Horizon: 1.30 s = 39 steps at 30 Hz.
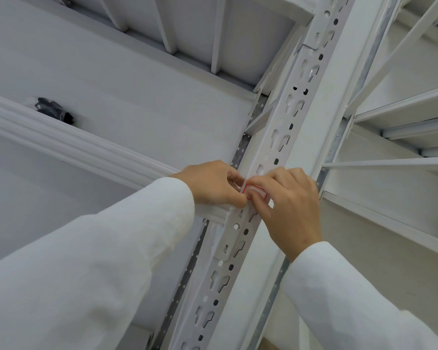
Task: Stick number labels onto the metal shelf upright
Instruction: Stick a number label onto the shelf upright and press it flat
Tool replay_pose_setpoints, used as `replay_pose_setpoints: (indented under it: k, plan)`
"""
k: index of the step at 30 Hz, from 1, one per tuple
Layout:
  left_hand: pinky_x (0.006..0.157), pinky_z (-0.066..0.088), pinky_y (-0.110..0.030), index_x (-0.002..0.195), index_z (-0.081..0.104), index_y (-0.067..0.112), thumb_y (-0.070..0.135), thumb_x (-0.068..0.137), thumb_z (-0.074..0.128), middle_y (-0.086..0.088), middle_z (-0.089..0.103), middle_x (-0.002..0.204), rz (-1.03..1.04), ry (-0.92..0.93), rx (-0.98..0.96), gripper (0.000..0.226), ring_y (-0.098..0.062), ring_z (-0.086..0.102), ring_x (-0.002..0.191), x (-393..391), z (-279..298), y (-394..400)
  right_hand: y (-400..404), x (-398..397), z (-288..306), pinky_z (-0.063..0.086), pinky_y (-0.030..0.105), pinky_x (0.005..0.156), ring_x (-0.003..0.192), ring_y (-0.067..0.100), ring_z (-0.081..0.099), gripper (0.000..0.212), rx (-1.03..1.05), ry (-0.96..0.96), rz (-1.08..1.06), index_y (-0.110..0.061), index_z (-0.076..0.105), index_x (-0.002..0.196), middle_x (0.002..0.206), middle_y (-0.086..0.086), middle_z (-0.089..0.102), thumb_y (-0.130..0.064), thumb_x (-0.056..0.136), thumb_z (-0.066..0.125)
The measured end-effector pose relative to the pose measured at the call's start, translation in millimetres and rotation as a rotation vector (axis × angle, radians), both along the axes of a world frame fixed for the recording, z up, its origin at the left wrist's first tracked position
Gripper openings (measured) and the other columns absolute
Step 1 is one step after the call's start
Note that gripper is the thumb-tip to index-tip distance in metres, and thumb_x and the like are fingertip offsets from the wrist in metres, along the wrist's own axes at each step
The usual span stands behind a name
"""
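Your two white sleeves [91, 261] fill the lower part of the view, one from each side, and both run out of frame at the bottom. Your left hand [210, 184] and right hand [292, 210] meet on the white metal shelf upright [283, 127], which runs slantwise from bottom centre to top right, punched with rows of keyhole slots and small round holes. One label [256, 192] shows, white with a red border, lying on the upright's face between your hands. Your left fingers [234, 176] are curled and pinch its left edge; your right fingers [263, 184] press flat on it and cover most of it, so any number on it can't be read. One ribbed shelf beam [61, 140] meets the upright under your left hand. One dark crumpled thing [55, 109] lies behind that beam, too blurred to name.
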<state>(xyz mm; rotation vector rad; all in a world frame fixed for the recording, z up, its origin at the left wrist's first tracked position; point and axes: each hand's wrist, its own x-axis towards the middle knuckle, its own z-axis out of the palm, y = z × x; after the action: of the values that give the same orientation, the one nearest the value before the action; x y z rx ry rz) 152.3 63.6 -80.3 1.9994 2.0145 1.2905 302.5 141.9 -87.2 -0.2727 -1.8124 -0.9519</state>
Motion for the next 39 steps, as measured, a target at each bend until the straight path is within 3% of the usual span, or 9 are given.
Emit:
replay_pose_setpoints:
  k: [4,9,13,19,26,30,34,39]
  plan:
    - [0.092,0.044,-0.029,0.108,0.064,0.038,0.047,0.065,0.063,0.022,0.067,0.097,0.008,0.002,-0.011,0.044,-0.004,0.061,0.100,1,0,0,2,-1,-2,0.032,0.029,0.071,0.076,0.017,0.042,0.011,0.029,0.006,0.022,-0.024,0.067,0.079,0.073,-0.004,0.059,-0.025,0.085,0.058]
    - [0.096,0.043,-0.031,0.112,0.062,0.038,0.045,0.065,0.063,0.022,0.066,0.104,0.016,0.003,-0.026,0.048,-0.004,0.059,0.102,4,2,-5,-2,-8,-2,0.040,0.031,0.061,0.071,0.020,0.046,0.015,-0.107,0.027,0.065,-0.021,0.064,0.075,0.071,-0.005,0.058,-0.026,0.083,0.053]
    - [0.096,0.044,-0.031,0.111,0.062,0.040,0.048,0.055,0.057,0.023,0.066,0.103,0.023,-0.004,-0.041,0.057,-0.004,0.059,0.102,5,3,-8,-4,-11,3,0.034,0.023,0.059,0.070,0.015,0.041,0.019,-0.204,0.017,0.078,-0.019,0.060,0.070,0.071,-0.007,0.053,-0.029,0.078,0.047]
    - [0.098,0.042,-0.031,0.114,0.060,0.037,0.045,0.072,0.064,0.022,0.065,0.106,0.021,-0.007,-0.032,0.042,-0.005,0.059,0.104,5,2,-8,-3,-1,0,0.032,0.012,0.060,0.075,0.015,0.046,0.015,-0.284,0.030,0.147,-0.023,0.066,0.084,0.081,-0.008,0.056,-0.033,0.081,0.054]
    - [0.096,0.044,-0.031,0.105,0.063,0.040,0.051,0.055,0.057,0.024,0.066,0.100,0.028,-0.004,-0.041,0.051,-0.003,0.060,0.100,6,3,-8,-3,-3,-6,0.033,0.021,0.057,0.074,0.014,0.045,0.006,-0.195,0.072,0.086,-0.024,0.068,0.078,0.078,-0.007,0.059,-0.027,0.081,0.063]
    - [0.095,0.044,-0.030,0.111,0.062,0.039,0.047,0.064,0.062,0.023,0.065,0.102,0.022,-0.003,-0.042,0.048,-0.005,0.059,0.103,6,3,-9,-7,-7,-4,0.037,0.025,0.054,0.068,0.017,0.047,0.009,-0.200,0.066,0.067,-0.022,0.065,0.074,0.073,-0.005,0.059,-0.027,0.079,0.060]
    - [0.097,0.043,-0.030,0.113,0.060,0.039,0.052,0.056,0.058,0.023,0.066,0.103,0.021,0.013,-0.061,0.059,-0.003,0.060,0.102,8,3,-11,-8,-8,-4,0.036,0.029,0.050,0.061,0.017,0.045,0.008,-0.200,0.001,-0.002,-0.021,0.061,0.065,0.065,-0.005,0.055,-0.026,0.072,0.060]
    - [0.091,0.044,-0.028,0.112,0.061,0.038,0.042,0.073,0.064,0.021,0.065,0.099,0.027,0.020,-0.035,0.039,-0.006,0.059,0.100,9,3,-14,-6,1,-2,0.043,0.032,0.059,0.069,0.018,0.050,0.018,-0.227,0.026,0.081,-0.023,0.067,0.086,0.079,-0.006,0.059,-0.035,0.083,0.053]
